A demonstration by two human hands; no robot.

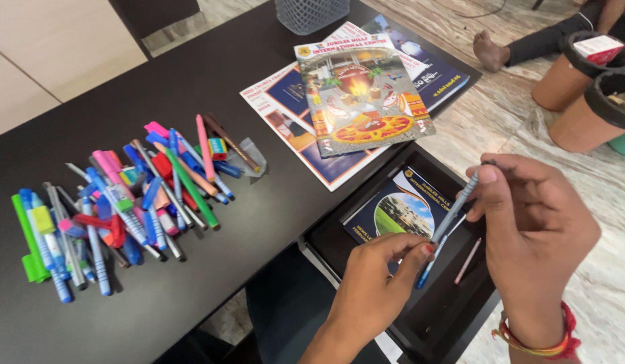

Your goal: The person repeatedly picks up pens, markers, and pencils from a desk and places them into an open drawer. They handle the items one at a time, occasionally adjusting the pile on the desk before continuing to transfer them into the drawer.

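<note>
Two hands work over an open black drawer [420, 323] pulled out from under a black table [211, 87]. Between them they hold one blue pen [451, 219], tilted, its upper end high on the right and its lower end pointing down into the drawer. The left hand [376, 286] pinches the lower part of the pen between thumb and fingertips, the fingers closed narrowly around it. The right hand [535, 222] grips the upper end, its fingers curled close together around the tip; a red thread band [542, 344] circles that wrist.

The drawer holds one booklet [393, 209] with a picture on its cover and one thin pink pen [467, 261] lying loose beside it.

On the table lies a pile of pens and markers [124, 202], too many and too tangled to count, in blue, pink, green and red. Farther back sit three overlapping magazines [356, 101], and behind them one grey mesh basket [311, 13], its contents out of view.

On the floor at the right stand two brown pots [582, 87], each with a black rim, and another person's bare foot [489, 50] rests near them.
</note>
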